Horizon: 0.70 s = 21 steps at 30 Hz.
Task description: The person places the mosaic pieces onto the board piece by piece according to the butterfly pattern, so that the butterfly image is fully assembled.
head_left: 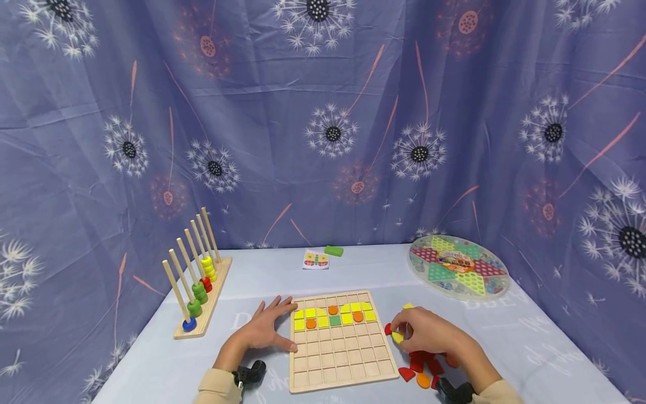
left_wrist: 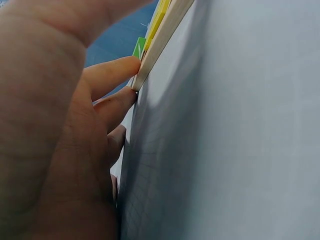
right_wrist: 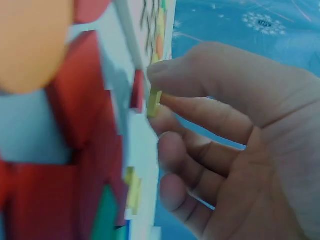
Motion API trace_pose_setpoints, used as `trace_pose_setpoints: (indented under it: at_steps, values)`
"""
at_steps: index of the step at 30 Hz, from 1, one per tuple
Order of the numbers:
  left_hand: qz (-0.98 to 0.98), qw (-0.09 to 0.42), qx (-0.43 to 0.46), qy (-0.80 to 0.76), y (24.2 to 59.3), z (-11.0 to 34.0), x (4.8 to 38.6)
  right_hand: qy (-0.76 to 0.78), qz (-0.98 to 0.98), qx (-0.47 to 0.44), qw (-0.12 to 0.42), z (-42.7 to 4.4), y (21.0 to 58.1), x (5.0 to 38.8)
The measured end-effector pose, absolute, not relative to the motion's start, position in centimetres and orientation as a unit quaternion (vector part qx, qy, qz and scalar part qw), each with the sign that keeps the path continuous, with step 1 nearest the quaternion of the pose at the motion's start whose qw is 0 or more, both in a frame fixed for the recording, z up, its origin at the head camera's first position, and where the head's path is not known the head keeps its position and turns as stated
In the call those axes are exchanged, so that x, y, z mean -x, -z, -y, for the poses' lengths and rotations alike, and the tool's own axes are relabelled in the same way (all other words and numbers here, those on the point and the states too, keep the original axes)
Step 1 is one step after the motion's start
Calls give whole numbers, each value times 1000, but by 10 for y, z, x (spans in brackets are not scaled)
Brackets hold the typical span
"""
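Observation:
A wooden grid board (head_left: 339, 356) holds yellow, orange and green pieces in its upper rows. My left hand (head_left: 264, 326) rests at the board's left edge, fingers spread; in the left wrist view two fingertips of the left hand (left_wrist: 95, 115) touch the wooden edge. Right of the board, my right hand (head_left: 429, 331) pinches a yellow piece (head_left: 397, 338) between thumb and fingers. The right wrist view shows the yellow piece (right_wrist: 154, 103) in the right hand (right_wrist: 215, 115), close to a red piece (right_wrist: 136, 91). Red pieces (head_left: 416, 361) lie loose beneath the right wrist.
Behind the board lie a picture card (head_left: 315, 260) and a green block (head_left: 333, 251). A peg rack with coloured rings (head_left: 217, 292) stands at the left. At the back right is a round star-patterned game board (head_left: 459, 265). An orange disc (head_left: 423, 381) lies near the front.

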<state>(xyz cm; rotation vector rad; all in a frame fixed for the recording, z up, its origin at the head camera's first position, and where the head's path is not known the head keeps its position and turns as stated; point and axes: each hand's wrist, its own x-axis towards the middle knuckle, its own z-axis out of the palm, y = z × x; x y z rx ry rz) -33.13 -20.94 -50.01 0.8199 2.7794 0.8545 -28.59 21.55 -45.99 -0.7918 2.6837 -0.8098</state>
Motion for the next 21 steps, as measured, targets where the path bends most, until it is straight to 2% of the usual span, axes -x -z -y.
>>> trace_pose_setpoints:
  at_steps: [6,13,17,21]
  values:
    - [-916,81,-274,-282,493,213,337,286,-906,302,84,-201,448,297]
    - [-917,137,-214,-307,483,215,347,292,-893,337,67,-164,449,308]
    - [-912,153,-225,-306,484,211,351,295,-886,352,68,-135,454,313]
    - [-909,146,-261,-291,486,209,352,283,-886,364,59,-102,457,317]
